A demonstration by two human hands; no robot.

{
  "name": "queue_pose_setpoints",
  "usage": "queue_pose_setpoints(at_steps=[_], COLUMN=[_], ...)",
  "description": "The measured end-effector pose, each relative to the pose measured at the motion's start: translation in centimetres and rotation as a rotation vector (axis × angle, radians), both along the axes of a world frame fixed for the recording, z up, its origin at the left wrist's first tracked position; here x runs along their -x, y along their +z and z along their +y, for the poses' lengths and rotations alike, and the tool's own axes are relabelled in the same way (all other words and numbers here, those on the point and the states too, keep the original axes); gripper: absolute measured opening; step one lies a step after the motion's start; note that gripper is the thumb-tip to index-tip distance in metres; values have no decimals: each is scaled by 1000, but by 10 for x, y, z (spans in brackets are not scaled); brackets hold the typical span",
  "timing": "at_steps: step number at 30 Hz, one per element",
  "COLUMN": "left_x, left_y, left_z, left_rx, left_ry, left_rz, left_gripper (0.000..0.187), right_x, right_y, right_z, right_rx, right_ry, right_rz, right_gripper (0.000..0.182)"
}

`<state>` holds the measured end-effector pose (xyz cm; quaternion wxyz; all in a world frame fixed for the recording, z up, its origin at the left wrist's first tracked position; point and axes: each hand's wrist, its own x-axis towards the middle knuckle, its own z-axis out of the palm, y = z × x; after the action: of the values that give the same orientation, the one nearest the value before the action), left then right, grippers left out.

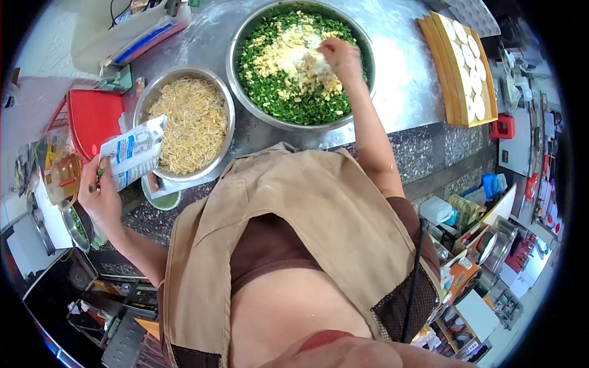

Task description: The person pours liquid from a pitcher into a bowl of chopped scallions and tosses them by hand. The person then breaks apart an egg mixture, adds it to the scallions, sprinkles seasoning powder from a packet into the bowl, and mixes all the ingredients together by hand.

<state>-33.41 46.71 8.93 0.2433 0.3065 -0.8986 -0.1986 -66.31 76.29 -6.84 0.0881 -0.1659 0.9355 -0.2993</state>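
A large metal bowl (232,67) stands on the steel table, filled with chopped greens (276,98), yellow crumbled bits (285,52) and a patch of white powder. Over its right part is my right hand (343,60), fingers pinched together and pointing down at the white patch; what they hold is too small to make out. My left hand (101,191) grips a white and blue packet (134,152) by its lower left end. The packet's other end overlaps the rim of a smaller metal bowl (230,122) of thin pale shreds (191,122).
Wooden trays (438,67) with white dough rounds (469,61) stand at the table's right. At the left are a red container (98,119), a clear bin (132,40) and an orange-brown jug (64,178). A green bowl (164,200) sits below the smaller bowl.
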Motion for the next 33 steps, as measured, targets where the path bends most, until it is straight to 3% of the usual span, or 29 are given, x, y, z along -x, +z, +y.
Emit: queue_pose_setpoints(at_steps=[5, 8, 11, 12, 13, 15, 17, 19, 21, 22, 23, 25, 27, 29, 31, 33], left_x=[0, 1, 2, 4, 5, 8, 9, 11, 13, 15, 18, 26, 35, 43, 55, 69], left_y=[-3, -5, -5, -5, -5, -6, -7, -5, -7, -8, -8, -5, 2, 7, 9, 12], left_z=[2, 3, 2, 2, 1, 2, 5, 7, 6, 6, 7, 14, 22, 28, 31, 36], left_rx=[-28, 17, -48, -24, 1, -23, -48, -34, -34, -34, -34, -9, 13, 31, 27, 14], left_ry=[-21, -38, -33, -61, -89, -90, -77, -98, -137, -172, -174, -205, -228, -247, -338, -369], left_rz=[19, -7, -4, 3, 12, 41, 71, 46, 36, 28, 29, 28, 33, 26, 79, 74], left_gripper=[14, 14, 14, 14, 14, 14, 13, 12, 12, 12, 12, 12, 12, 12, 11, 11], right_x=[-1, -8, -20, -27, -26, -19, -22, -16, -16, -23, -18, -20, -17, -12, -8, -12], right_y=[2, -13, -26, -11, -37, -42, -9, -13, -15, -6, -45, -38, -24, 10, 8, 2], right_z=[24, 30, 20, 9, 14, 11, 11, 6, -8, -22, -25, -33, -33, -30, -18, -19], right_rx=[137, 145, 125, -130, -120, -104, 32, 63, 103, 221, 144, 129, 124, 26, 97, 43], right_ry=[-116, -26, 135, 138, 270, 87, 2, 42, 159, 64, 257, 172, 162, 44, 138, 142], right_rz=[102, 25, 144, -61, 166, 22, 70, 221, -23, -321, -19, -101, 144, -14, 180, -166], right_gripper=[15, 16, 19, 22, 21, 19, 18, 21, 27, 35, 30, 26, 21, 20, 20, 20])
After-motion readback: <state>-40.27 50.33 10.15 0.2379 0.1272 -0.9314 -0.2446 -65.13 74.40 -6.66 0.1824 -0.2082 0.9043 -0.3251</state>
